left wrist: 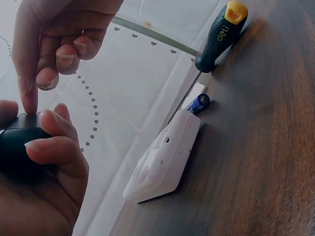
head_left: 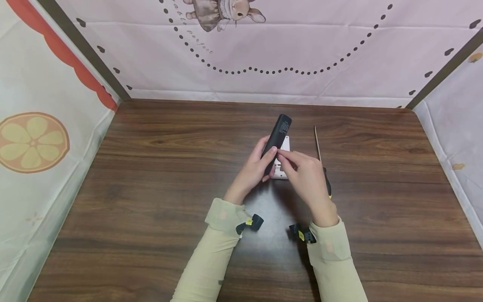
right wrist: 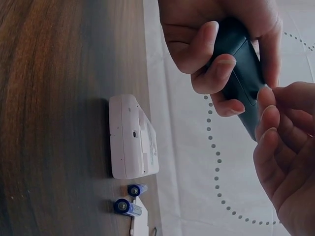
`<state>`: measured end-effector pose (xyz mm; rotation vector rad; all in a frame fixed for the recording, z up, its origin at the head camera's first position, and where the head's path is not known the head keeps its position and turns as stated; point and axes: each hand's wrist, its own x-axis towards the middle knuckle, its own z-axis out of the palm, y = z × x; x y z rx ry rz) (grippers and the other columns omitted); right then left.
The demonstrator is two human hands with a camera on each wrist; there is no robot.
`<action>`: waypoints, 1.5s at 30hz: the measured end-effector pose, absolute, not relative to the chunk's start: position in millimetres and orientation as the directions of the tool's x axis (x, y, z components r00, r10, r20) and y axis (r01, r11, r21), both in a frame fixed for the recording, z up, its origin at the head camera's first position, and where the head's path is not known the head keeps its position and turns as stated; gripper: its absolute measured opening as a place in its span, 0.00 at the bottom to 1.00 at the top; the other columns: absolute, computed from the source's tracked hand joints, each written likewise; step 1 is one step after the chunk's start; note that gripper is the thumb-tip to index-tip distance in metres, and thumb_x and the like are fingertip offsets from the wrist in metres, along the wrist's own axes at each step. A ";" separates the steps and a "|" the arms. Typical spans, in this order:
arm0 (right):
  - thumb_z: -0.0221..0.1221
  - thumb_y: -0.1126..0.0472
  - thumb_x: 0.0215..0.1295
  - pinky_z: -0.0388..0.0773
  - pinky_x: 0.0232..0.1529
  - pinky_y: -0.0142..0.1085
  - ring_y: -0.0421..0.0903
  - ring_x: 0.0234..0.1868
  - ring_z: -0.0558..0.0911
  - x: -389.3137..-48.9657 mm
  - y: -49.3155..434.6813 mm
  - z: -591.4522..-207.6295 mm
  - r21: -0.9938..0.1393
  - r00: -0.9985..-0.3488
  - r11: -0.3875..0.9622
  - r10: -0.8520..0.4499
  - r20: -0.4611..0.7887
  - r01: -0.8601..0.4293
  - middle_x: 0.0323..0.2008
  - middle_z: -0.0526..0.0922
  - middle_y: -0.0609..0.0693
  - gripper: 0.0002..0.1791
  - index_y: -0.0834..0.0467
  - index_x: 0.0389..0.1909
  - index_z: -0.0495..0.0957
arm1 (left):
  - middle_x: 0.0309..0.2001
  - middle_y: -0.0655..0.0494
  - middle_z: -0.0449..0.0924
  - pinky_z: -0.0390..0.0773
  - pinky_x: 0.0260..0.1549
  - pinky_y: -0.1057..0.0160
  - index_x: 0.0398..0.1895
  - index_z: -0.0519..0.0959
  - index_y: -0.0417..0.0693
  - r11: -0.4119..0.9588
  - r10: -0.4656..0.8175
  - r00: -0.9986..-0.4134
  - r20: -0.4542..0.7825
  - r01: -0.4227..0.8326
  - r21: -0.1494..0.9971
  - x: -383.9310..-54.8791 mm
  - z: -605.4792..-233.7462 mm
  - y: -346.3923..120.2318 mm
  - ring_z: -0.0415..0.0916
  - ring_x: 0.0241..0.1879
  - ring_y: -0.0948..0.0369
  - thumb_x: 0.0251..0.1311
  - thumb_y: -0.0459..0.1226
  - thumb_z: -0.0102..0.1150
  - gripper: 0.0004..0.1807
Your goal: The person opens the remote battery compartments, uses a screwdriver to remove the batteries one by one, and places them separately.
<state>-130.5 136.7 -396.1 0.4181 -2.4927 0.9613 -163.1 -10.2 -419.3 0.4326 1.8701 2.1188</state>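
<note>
My left hand holds the black remote; right hand touches, can't tell pinching. Likely light, hard: grip sides.

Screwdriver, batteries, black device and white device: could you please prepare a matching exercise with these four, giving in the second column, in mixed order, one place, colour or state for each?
1. screwdriver
2. batteries
3. black device
4. white device

A. held in the left hand
B. has a small hole in its side
C. has a yellow end
D. two, coloured blue

Right pairs: 1-C, 2-D, 3-A, 4-B
</note>
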 end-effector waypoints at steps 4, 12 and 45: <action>0.57 0.57 0.59 0.62 0.17 0.31 0.38 0.17 0.67 -130.1 137.7 -396.3 -0.550 -0.854 0.711 -0.137 0.502 -0.438 0.17 0.75 0.44 0.11 0.55 0.41 0.82 | 0.20 0.34 0.65 0.61 0.06 0.65 0.61 0.58 0.55 -0.098 0.403 -0.915 0.028 -0.013 0.995 -157.6 -405.3 -11.9 0.62 0.13 0.54 0.66 0.43 0.41 0.20; 0.56 0.57 0.60 0.62 0.16 0.31 0.38 0.16 0.66 -129.3 139.1 -395.4 -0.562 -0.864 0.709 -0.135 0.486 -0.427 0.19 0.78 0.45 0.11 0.56 0.41 0.81 | 0.26 0.29 0.67 0.58 0.05 0.64 0.61 0.59 0.53 -0.045 0.403 -0.915 0.026 0.008 0.999 -156.0 -400.5 -13.3 0.62 0.13 0.54 0.67 0.43 0.40 0.20; 0.53 0.53 0.63 0.63 0.15 0.30 0.37 0.14 0.68 -128.8 144.6 -392.7 -0.757 -0.924 0.530 -0.202 0.324 -0.381 0.10 0.70 0.41 0.12 0.49 0.44 0.80 | 0.27 0.37 0.66 0.53 0.04 0.57 0.60 0.60 0.49 -0.170 0.479 -0.872 0.100 0.020 0.985 -158.8 -403.6 -25.0 0.60 0.12 0.53 0.69 0.42 0.34 0.19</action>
